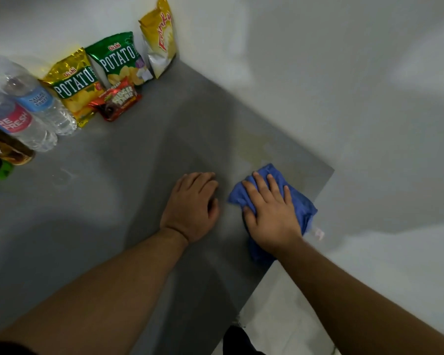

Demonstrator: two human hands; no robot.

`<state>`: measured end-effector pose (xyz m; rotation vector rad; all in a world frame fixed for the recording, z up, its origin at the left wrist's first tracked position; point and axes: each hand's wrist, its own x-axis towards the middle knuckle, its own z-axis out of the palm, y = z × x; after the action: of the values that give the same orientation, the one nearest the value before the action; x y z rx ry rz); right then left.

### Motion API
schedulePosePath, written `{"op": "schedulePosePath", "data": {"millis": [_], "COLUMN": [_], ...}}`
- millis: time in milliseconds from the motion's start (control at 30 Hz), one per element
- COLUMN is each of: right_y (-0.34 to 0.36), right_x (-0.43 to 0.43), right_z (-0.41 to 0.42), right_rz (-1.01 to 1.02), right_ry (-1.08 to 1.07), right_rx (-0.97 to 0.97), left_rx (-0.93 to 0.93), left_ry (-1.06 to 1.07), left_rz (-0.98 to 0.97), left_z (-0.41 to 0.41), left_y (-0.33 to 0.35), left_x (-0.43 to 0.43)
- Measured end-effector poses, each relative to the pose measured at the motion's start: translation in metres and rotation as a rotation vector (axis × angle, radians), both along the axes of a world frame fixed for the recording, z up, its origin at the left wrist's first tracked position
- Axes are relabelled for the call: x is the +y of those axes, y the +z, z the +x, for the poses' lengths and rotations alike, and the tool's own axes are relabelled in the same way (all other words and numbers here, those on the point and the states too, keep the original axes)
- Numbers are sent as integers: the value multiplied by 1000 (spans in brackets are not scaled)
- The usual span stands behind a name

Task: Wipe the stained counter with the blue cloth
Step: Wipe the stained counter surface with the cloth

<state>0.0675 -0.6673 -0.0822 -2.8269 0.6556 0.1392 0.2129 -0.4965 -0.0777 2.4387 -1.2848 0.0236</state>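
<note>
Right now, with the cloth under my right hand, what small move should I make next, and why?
Probably slide the blue cloth forward with the right hand pressing flat on it. The yellowish stain lies on the grey counter just beyond the cloth's far edge, not yet covered. The left hand rests beside it, clear of that path.

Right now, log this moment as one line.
step: wipe | right hand: pressing blue cloth flat | left hand: resting on counter | stain: yellowish, just beyond cloth

cloth (300, 204) on counter (113, 201), snack bags (118, 60) behind
</note>
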Motion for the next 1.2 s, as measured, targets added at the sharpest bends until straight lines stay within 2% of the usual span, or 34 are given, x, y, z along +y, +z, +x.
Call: {"op": "schedulePosePath", "data": {"millis": [200, 300, 467, 700, 800, 967, 1200], "right_y": [-7, -4, -1, -6, -1, 3, -4], "right_x": [-9, -34, -34, -51, -73, -64, -60], "right_z": [-57, -65, -6, -52, -50, 3, -32], "right_rz": [28, 18, -2, -4, 3, -22, 25], "right_ry": [245, 160, -11, 257, 163, -4, 283], "right_rx": [-91, -74, 4, 7, 23, 33, -21], "left_rx": [-19, -20, -33, -43, -45, -68, -74], "left_ry": [-2, 0, 3, -5, -10, -2, 3], "left_rz": [15, 15, 10, 8, 5, 28, 41], "left_z": [-1, -1, -2, -1, -1, -1, -1], "left_y": [0, 0, -1, -1, -1, -2, -2], "left_x": [-2, -2, -3, -4, -3, -5, -5]}}
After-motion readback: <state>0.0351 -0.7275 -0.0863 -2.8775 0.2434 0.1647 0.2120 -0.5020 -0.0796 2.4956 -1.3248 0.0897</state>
